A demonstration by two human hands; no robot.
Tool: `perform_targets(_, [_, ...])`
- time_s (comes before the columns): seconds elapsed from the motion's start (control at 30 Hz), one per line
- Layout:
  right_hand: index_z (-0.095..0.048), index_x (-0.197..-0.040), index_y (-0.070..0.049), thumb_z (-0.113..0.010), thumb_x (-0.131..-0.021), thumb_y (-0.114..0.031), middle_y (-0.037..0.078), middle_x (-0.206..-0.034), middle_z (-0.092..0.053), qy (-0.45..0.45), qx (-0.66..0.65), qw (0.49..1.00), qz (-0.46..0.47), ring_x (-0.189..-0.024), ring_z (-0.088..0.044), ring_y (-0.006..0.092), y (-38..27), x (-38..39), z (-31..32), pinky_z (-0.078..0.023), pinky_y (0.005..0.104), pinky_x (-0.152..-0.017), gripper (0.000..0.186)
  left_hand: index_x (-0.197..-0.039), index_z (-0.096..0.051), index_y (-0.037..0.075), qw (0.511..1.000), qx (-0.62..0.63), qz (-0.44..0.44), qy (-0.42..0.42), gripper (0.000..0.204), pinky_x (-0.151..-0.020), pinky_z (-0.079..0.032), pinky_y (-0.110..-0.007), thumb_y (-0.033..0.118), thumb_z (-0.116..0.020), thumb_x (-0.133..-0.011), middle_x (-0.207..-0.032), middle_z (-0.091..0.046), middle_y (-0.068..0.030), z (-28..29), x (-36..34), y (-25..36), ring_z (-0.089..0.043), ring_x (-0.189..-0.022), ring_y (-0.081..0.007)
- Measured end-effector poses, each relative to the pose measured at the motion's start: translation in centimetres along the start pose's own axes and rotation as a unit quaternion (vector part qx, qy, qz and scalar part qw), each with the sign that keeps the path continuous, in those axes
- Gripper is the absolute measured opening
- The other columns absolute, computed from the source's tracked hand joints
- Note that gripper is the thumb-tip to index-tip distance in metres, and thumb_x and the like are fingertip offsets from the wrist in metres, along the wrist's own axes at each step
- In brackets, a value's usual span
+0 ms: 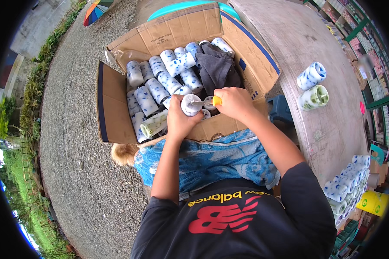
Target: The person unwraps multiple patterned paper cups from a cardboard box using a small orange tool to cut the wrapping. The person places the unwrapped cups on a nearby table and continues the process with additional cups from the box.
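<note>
My left hand [180,123] is closed around a white cylinder [188,105], its pale round end tilted up. My right hand [235,102] grips a small hand tool [216,101] with a yellow end and a narrow grey blade. The blade reaches across to the cylinder's end and appears to touch it; the tool's exact kind is unclear. Both hands are over the near side of an open cardboard box [173,32]. Inside lie several white cylinders with blue flecks [146,101], a green-flecked cylinder [154,124] and a dark grey cloth [218,67].
A blue patterned towel [212,157] covers my lap against the box. On the pale table [281,39] at right stand a blue-flecked hollow cylinder [311,75] and a green-flecked one [313,98]. More cylinders [348,183] are grouped at lower right. Gravel [80,108] lies left.
</note>
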State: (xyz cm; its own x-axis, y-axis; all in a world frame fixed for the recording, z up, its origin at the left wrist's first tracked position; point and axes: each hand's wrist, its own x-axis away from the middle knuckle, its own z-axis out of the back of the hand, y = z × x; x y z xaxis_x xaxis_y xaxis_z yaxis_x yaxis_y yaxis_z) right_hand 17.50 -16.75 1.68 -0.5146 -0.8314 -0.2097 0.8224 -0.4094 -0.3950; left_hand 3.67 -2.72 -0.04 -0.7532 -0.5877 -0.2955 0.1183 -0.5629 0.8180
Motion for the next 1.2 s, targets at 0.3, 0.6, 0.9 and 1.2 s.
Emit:
perform_targets(0.3, [-0.061, -0.082, -0.011, -0.068, -0.076, -0.021, 0.011, -0.082, -0.067, 0.026, 0.095, 0.981, -0.169, -0.076, -0.067, 0.0318, 4.0, -2.9, -2.5, -0.053, 0.046, -0.064, 0.013, -0.096, -0.048, 0.002, 1.0, 0.02, -0.016, -0.001, 0.045, -0.076, -0.048, -0.032, 0.013, -0.078, -0.064, -0.088, -0.057, -0.0105, 0.4, 0.2, 0.3, -0.058, -0.08, -0.0205])
perform_targets(0.6, [-0.065, -0.081, -0.011, -0.067, -0.074, -0.025, 0.011, -0.076, -0.068, 0.063, -0.039, 0.991, -0.109, -0.075, -0.068, 0.0315, 2.0, -1.7, -1.6, -0.053, 0.0461, -0.064, 0.016, -0.095, -0.055, 0.0, 0.998, 0.013, -0.044, -0.034, 0.043, -0.082, -0.043, -0.035, 0.018, -0.08, -0.066, -0.096, -0.055, -0.011, 0.1, -0.8, -3.4, -0.054, -0.091, -0.0223])
perform_targets(0.9, [-0.058, -0.078, -0.011, -0.071, -0.067, -0.025, 0.006, -0.071, -0.064, 0.127, -0.042, 0.986, 0.103, -0.071, -0.066, 0.0275, 2.3, -0.1, -2.6, -0.051, 0.0404, -0.062, 0.022, -0.123, -0.047, 0.0, 0.969, 0.2, 0.051, -0.134, 0.055, -0.083, -0.047, -0.027, 0.004, -0.075, -0.076, -0.104, -0.055, -0.0061, -0.9, -0.5, -1.0, -0.058, -0.093, -0.0148])
perform_targets(1.2, [-0.059, -0.077, -0.01, -0.072, -0.066, -0.026, 0.009, -0.075, -0.065, 0.107, -0.077, 0.99, 0.053, -0.071, -0.066, 0.03, 2.2, -0.6, -2.9, -0.052, 0.0427, -0.063, 0.024, -0.123, -0.045, -0.001, 0.965, 0.241, 0.056, -0.087, 0.05, -0.087, -0.044, -0.029, 0.004, -0.068, -0.079, -0.111, -0.056, -0.0085, -0.1, -0.8, -3.2, -0.054, -0.099, -0.0163])
